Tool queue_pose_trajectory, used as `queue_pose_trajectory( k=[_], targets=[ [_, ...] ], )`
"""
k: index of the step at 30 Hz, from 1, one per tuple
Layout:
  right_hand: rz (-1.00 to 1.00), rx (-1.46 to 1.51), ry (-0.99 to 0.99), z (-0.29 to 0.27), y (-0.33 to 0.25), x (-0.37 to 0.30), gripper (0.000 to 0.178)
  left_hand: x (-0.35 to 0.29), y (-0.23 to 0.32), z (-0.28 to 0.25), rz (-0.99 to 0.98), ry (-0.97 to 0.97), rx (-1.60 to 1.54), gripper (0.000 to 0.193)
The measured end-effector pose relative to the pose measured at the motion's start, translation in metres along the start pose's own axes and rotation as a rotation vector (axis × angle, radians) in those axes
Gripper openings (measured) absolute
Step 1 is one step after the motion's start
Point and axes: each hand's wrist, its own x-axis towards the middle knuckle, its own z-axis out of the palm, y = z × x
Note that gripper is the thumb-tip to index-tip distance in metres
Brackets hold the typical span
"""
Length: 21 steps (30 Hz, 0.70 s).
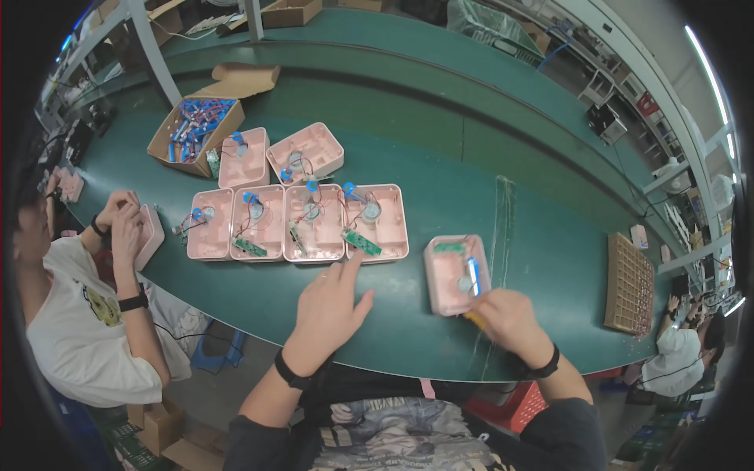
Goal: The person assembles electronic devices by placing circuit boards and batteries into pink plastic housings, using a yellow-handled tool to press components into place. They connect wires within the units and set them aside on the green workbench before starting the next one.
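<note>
It's a factory: a long green table [550,243], workers [71,314] at left and right, and many pink tubs [208,242].

The worktop [259,297] was smooth and green with a low sheen, crossed by what looked like a band of glossy clear tape [503,224]. The pink housing [444,297] looked to be smooth moulded plastic, satin rather than shiny. A blue cylindrical cell [473,278] in it had a glossy skin with a whitish glare. The green circuit board [363,242] appeared hard and slightly shiny. Matt brown cardboard formed the open box [162,140]. The perforated red crate [518,408] looked like plastic, and the dark printed T-shirt [393,424] was soft, creased cloth.
</note>
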Motion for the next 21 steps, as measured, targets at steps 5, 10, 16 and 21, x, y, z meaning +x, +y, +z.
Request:
queue_pose_trajectory(
  k=[5,10,16,21],
  targets=[
    [0.224,-0.162,0.024,-0.007,0.065,0.033,0.019,0.004,-0.003,0.009,0.038,0.064,0.066,0.047],
    [0.318,-0.205,0.034,0.007,0.159,0.075,0.015,-0.014,-0.01,0.003,0.066,0.073,0.049,0.042],
    [0.414,-0.348,0.127,0.012,0.213,0.128,0.02,-0.03,-0.025,-0.007,-0.019,0.173,-0.16,0.025],
    [0.269,0.024,0.141,0.021,0.119,0.131,0.029,-0.029,-0.033,-0.004,-0.106,0.286,-0.193,0.026]
  ],
)
